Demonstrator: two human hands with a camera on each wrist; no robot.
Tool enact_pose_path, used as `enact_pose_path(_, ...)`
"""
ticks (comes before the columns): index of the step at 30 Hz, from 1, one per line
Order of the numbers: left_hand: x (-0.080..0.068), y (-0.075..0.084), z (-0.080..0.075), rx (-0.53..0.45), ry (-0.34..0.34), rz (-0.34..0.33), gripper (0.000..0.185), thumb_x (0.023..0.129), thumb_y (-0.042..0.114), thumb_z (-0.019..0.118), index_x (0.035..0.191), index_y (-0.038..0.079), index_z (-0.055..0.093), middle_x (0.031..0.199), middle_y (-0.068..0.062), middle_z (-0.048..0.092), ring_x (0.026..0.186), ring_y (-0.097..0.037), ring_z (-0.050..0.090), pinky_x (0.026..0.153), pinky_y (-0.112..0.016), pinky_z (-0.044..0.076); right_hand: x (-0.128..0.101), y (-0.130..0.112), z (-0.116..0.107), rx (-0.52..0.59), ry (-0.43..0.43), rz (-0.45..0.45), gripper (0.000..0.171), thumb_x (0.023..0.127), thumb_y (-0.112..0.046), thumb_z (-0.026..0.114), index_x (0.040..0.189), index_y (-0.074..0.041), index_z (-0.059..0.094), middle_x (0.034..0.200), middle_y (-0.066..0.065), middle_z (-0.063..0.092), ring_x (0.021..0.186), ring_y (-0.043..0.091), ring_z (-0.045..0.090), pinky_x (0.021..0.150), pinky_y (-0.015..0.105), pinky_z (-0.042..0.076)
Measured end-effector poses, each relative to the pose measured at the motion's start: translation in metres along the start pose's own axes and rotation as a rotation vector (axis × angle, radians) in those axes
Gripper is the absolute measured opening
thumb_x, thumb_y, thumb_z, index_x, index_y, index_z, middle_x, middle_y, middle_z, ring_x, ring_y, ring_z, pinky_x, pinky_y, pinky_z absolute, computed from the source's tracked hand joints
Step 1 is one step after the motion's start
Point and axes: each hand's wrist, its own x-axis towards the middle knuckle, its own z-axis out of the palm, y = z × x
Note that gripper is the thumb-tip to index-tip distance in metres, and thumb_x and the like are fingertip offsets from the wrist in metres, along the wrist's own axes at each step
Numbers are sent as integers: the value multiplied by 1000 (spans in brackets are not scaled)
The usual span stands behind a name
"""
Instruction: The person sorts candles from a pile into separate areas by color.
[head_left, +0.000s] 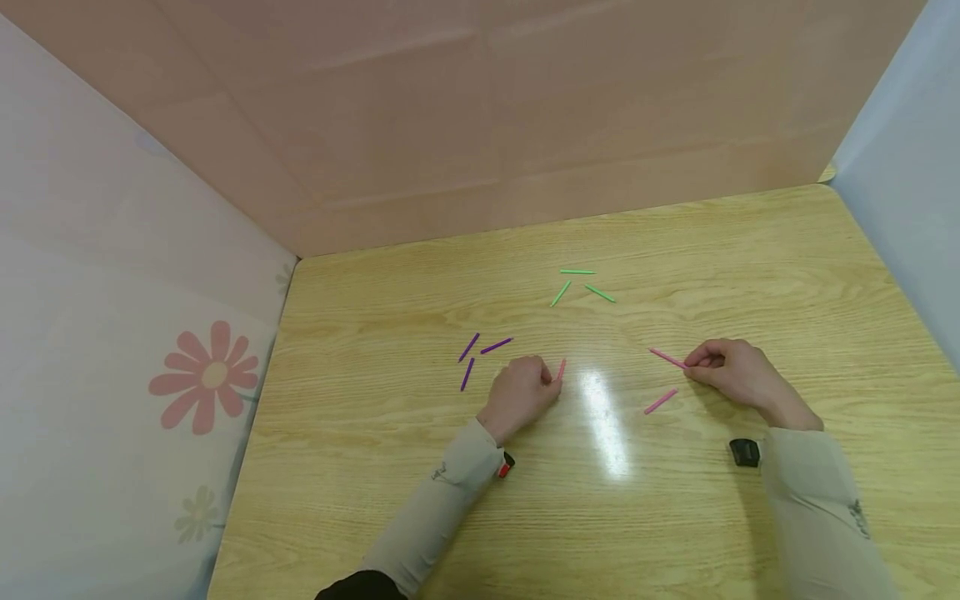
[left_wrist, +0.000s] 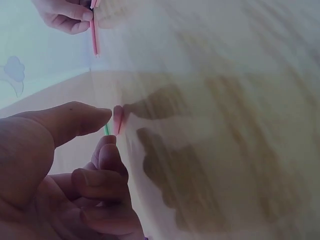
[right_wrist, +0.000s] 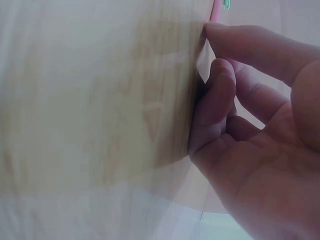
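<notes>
My left hand [head_left: 522, 390] rests on the wooden table [head_left: 420, 500] and pinches the near end of a short pink stick [head_left: 561, 369] between thumb and forefinger; the left wrist view shows that pink stick [left_wrist: 118, 120] at the fingertips. My right hand [head_left: 731, 371] pinches one end of a second pink stick [head_left: 666, 357], whose other end points left. A third pink stick [head_left: 660, 401] lies loose just below it. Three purple sticks [head_left: 480, 350] lie left of my left hand. Three green sticks [head_left: 581, 285] lie farther back.
Pink panels wall the table at the back, a flowered white panel [head_left: 135, 375] stands at the left and a pale blue one [head_left: 907, 167] at the right. Bare wood lies between the hands and toward the front edge.
</notes>
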Motion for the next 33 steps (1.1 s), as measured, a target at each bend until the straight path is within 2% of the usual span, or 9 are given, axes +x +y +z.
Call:
enact_pose_path(12, 1, -3, 2, -6, -41, 3, 22, 91, 28, 64, 88, 9, 74, 80, 1, 68, 57, -6, 49, 49, -18, 39, 0, 0, 0, -4, 4, -3, 21, 90, -22, 67, 96, -3, 69, 85, 5, 64, 69, 2, 49, 63, 22, 39)
enact_pose_path(18, 2, -3, 2, -7, -35, 12, 19, 89, 26, 63, 85, 12, 76, 74, 4, 65, 54, -6, 47, 47, -20, 37, 0, -1, 0, -6, 6, -1, 21, 90, -23, 67, 96, -3, 69, 84, 4, 64, 69, 3, 49, 64, 22, 39)
enact_pose_path(30, 1, -2, 1, -27, -42, 8, 20, 88, 23, 64, 74, 11, 73, 66, 5, 57, 51, -7, 45, 45, -21, 37, 0, -1, 0, -9, 8, -5, 21, 90, -22, 67, 96, -2, 69, 84, 4, 63, 69, 3, 48, 63, 22, 39)
enact_pose_path(33, 0, -1, 0, -28, -41, 11, 22, 86, 22, 64, 67, 12, 70, 62, 5, 53, 50, -7, 43, 45, -21, 35, 0, -2, 0, -10, 7, -2, 21, 90, -23, 67, 96, -2, 69, 83, 4, 64, 69, 4, 48, 63, 22, 39)
